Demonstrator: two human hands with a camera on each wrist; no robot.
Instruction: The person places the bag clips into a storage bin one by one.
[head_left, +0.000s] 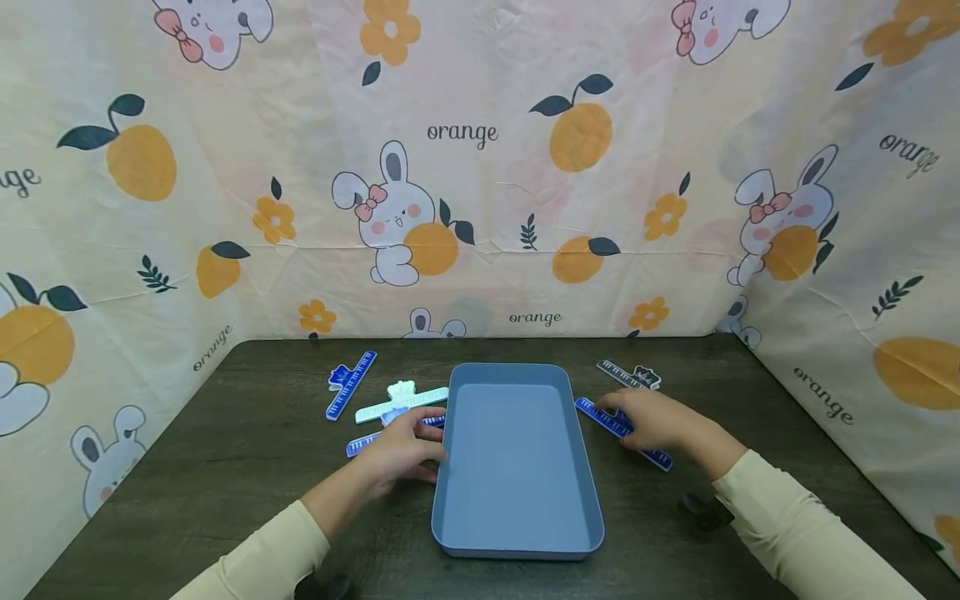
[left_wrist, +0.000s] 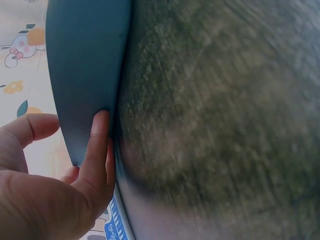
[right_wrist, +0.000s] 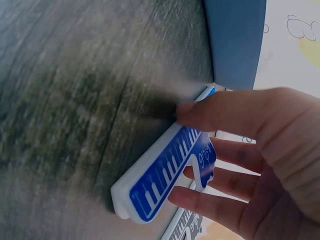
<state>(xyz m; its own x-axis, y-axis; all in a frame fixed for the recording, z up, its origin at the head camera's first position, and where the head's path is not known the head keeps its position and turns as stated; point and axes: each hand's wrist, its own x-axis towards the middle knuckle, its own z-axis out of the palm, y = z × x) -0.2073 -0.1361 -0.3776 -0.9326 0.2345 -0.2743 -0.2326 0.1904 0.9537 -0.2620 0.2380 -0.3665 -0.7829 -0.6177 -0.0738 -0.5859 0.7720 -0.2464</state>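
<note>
A blue rectangular tray (head_left: 516,467) lies in the middle of the dark table. My left hand (head_left: 405,450) touches its left outer wall with fairly straight fingers; in the left wrist view, the thumb is near the rim. On the right, my right hand (head_left: 651,419) holds a blue piano-key-patterned clip (right_wrist: 162,175) between thumb and fingers, and the clip looks to be low on the tabletop. Just beyond it lies a black-and-white clip (head_left: 618,372). Partly behind the left hand are another blue clip (head_left: 363,444) and a mint clip (head_left: 375,411).
A further blue clip (head_left: 351,386) lies at the back left of the table (head_left: 225,467). Patterned cloth (head_left: 480,192) with rabbits and oranges hangs behind and at both sides of the table. A small dark object (head_left: 701,508) is by the right sleeve.
</note>
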